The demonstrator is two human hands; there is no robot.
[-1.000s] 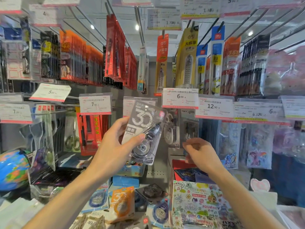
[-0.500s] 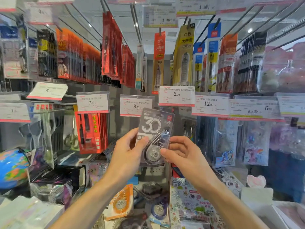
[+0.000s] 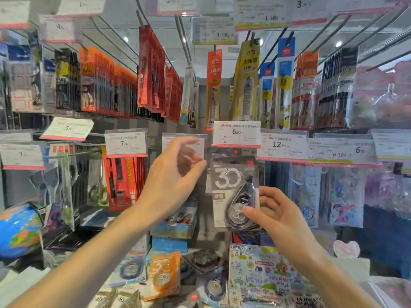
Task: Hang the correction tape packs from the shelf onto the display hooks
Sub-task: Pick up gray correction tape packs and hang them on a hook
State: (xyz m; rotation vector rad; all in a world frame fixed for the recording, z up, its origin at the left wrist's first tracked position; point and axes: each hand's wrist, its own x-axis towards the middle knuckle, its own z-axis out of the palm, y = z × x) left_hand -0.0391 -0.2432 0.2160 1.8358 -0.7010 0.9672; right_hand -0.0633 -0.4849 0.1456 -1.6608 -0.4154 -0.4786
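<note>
A grey correction tape pack [image 3: 231,185] marked "30" stands upright just under the 6.00 price tag [image 3: 236,134]; the hook behind the tag is hidden. My right hand [image 3: 280,218] pinches the pack's lower right, thumb on the front and fingers behind. My left hand [image 3: 173,176] hovers beside the pack's upper left corner with loosely bent, blurred fingers that hold nothing. More packs lie on the shelf below: an orange one [image 3: 163,276], a blue one [image 3: 131,270] and a dark one [image 3: 202,258].
Rows of hanging stationery fill the hooks above and to both sides, with price tags across the middle. A globe [image 3: 17,230] sits low left. A colourful sticker book [image 3: 266,281] lies under my right arm. Red packs [image 3: 124,183] and scissors [image 3: 97,192] hang left of my left hand.
The pack has passed from my left hand to my right and moved right and up under the 6.00 tag. My left hand has let go and lifted away.
</note>
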